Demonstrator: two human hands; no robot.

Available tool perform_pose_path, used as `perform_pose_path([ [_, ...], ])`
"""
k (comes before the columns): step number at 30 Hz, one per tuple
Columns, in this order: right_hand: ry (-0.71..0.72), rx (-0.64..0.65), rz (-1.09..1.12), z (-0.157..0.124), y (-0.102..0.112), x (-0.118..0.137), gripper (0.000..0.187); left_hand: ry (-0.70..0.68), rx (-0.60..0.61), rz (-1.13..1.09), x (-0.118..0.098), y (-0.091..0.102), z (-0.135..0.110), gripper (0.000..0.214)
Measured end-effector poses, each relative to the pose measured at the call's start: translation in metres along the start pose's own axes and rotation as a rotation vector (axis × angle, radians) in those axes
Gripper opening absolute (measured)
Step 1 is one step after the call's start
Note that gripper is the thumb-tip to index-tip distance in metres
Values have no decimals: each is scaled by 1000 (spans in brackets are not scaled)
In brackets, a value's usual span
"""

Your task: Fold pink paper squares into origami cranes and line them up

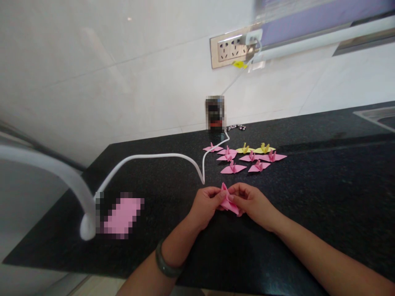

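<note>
Between my hands is a partly folded piece of pink origami paper [230, 204], held a little above the dark counter. My left hand [204, 205] pinches its left side with thumb and fingers. From the right, my right hand [251, 202] grips the same paper, its thumb pressed on the front; some fingertips are hidden behind the paper. Just beyond my hands stand several pink paper cranes [233, 167] in loose rows, with two yellow paper cranes [264, 148] at the back.
A pixelated pink sheet or stack [123, 216] lies on the black speckled counter [166, 181] at left. A white cable [160, 155] winds over the counter. Against the wall stands a blurred dark object [215, 114], below a socket panel [228, 49]. A sink edge [370, 117] shows far right.
</note>
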State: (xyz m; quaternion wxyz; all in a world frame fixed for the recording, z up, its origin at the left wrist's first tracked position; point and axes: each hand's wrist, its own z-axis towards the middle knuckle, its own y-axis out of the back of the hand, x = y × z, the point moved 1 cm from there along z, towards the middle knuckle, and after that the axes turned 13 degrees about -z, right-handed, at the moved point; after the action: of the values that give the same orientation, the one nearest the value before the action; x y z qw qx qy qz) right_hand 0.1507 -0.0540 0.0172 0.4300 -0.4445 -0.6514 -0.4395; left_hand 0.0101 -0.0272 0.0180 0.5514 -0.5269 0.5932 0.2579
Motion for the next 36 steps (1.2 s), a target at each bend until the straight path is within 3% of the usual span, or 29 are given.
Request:
perform_pose_path([
  [11,-24,-1,86,0,-1,1,22,-28,-35,13,0,-2,-1,33],
  [22,-9,92,57,-1,0,-2,24,-35,-37,75,-7,-1,-1,29],
  [28,13,41,-5,-2,-1,1,26,-110,-41,203,-3,1,0,27],
  [36,36,59,8,-1,1,1,22,-125,-14,146,-9,-1,-1,25],
])
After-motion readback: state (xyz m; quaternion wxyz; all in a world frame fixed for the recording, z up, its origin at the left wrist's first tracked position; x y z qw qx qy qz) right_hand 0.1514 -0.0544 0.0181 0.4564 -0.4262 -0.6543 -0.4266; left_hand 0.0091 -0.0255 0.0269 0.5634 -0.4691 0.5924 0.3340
